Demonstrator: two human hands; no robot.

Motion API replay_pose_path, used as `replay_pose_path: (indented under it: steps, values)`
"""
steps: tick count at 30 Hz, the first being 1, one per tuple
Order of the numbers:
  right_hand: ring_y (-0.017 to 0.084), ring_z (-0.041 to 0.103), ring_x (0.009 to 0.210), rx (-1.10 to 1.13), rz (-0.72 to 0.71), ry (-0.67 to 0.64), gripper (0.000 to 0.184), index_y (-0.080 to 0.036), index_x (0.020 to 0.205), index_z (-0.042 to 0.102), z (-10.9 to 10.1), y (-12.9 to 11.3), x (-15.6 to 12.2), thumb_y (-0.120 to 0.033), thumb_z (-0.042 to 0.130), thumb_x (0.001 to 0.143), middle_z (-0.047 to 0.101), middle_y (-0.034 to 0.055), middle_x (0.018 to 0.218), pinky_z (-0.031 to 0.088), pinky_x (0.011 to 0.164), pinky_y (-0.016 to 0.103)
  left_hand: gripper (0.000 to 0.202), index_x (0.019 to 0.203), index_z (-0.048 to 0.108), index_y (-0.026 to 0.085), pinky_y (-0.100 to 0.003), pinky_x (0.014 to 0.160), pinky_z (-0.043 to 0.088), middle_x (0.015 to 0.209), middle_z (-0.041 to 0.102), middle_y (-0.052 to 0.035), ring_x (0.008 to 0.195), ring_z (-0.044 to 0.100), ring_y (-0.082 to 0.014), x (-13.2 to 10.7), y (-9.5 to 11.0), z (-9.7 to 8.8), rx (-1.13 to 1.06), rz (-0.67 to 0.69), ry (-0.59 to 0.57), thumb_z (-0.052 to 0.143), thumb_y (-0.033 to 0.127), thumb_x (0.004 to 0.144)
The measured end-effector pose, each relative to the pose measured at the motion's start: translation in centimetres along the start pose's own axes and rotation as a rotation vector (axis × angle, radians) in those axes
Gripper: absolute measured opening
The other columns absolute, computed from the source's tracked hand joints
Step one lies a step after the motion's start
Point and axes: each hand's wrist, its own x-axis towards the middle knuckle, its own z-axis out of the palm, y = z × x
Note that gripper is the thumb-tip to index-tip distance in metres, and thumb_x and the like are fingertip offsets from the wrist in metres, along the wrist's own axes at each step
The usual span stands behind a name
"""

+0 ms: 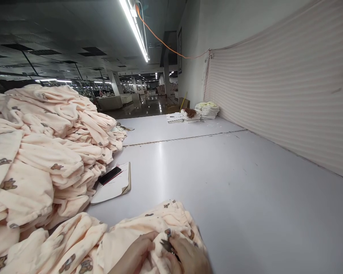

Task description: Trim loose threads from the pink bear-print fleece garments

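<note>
**Fleece on a smooth white desk**

Where the frame cuts off at the bottom, both hands press into a soft peach garment (148, 232) — a plush, fleecy fabric printed with small brown bear figures, bunched into rounded folds on the near edge of the desk (231, 182). The left hand (135, 255) is curled with its fingers pinching a ridge of the cloth. The right hand (188, 257) is closed around a small dark metal tool (167, 245), which looks like thread snips, its pointed tip lying against the fabric just between the two hands.

To the left rises a big heap of the same fleece pieces (45, 144), lumpy and pillow-like, layered in loose rolls that spill toward the hands. At the foot of the heap lies a flat notebook (114, 186) with pale pages, and a slim black phone (110, 175) rests on top of it, glossy and rectangular.

The desk surface is matt white and hard, with a thin seam running across it farther back. Beyond the seam sit low, neat stacks of folded cloth (207, 110) — white and pale yellow. Along the right side hangs a broad sheet of finely striped pinkish fabric (288, 95), taut and flat against the wall.
</note>
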Motion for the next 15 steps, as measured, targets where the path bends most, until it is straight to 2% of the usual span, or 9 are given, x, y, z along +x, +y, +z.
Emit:
replay_pose_path:
  steps: [4, 7, 10, 13, 15]
  values:
    - [0.021, 0.073, 0.074, -0.002, 0.029, -0.059, 0.026, -0.028, 0.100, 0.070, -0.3, 0.2, 0.1, -0.026, 0.051, 0.082, 0.077, 0.0017, 0.091, 0.057, 0.064, 0.028, 0.020, 0.072, 0.064, 0.012, -0.026, 0.066, 0.044, 0.072, 0.063, -0.0051, 0.070, 0.057, -0.0161, 0.1, -0.3, -0.7, 0.025, 0.067, -0.021, 0.052, 0.011, 0.057]
    - [0.021, 0.073, 0.076, -0.013, 0.052, -0.072, 0.025, -0.028, 0.099, 0.070, -0.6, 0.2, 0.0, -0.028, 0.052, 0.082, 0.076, 0.0021, 0.092, 0.056, 0.066, 0.028, 0.020, 0.072, 0.063, 0.013, -0.027, 0.067, 0.043, 0.072, 0.062, -0.0040, 0.069, 0.056, -0.0159, 0.2, -0.4, -1.0, 0.057, 0.065, -0.036, 0.051, 0.012, 0.057]
    - [0.021, 0.072, 0.077, 0.027, 0.144, -0.048, 0.023, -0.029, 0.095, 0.069, -1.1, 0.5, 0.3, -0.030, 0.048, 0.085, 0.075, 0.0020, 0.087, 0.055, 0.064, 0.027, 0.015, 0.069, 0.060, 0.014, -0.029, 0.069, 0.042, 0.068, 0.061, -0.0028, 0.069, 0.055, -0.0164, 0.2, -0.5, -1.1, 0.106, 0.065, -0.048, 0.050, 0.016, 0.058]
    - [0.023, 0.071, 0.082, 0.038, 0.283, -0.016, 0.027, -0.027, 0.104, 0.065, -1.6, 1.0, 0.8, -0.039, 0.054, 0.082, 0.072, 0.0041, 0.095, 0.056, 0.063, 0.027, 0.018, 0.072, 0.062, 0.016, -0.030, 0.071, 0.038, 0.070, 0.062, -0.0026, 0.075, 0.053, -0.0194, 0.3, -1.0, -1.2, 0.279, 0.098, -0.021, 0.055, 0.016, 0.055]
    - [0.022, 0.070, 0.082, 0.085, 0.321, -0.092, 0.023, -0.028, 0.100, 0.066, -1.9, 1.2, 0.9, -0.036, 0.056, 0.081, 0.073, 0.0025, 0.094, 0.055, 0.064, 0.026, 0.013, 0.071, 0.062, 0.019, -0.031, 0.073, 0.034, 0.073, 0.059, -0.0018, 0.078, 0.050, -0.0212, 0.4, -1.4, -1.4, 0.603, 0.257, 0.090, 0.060, 0.016, 0.058]
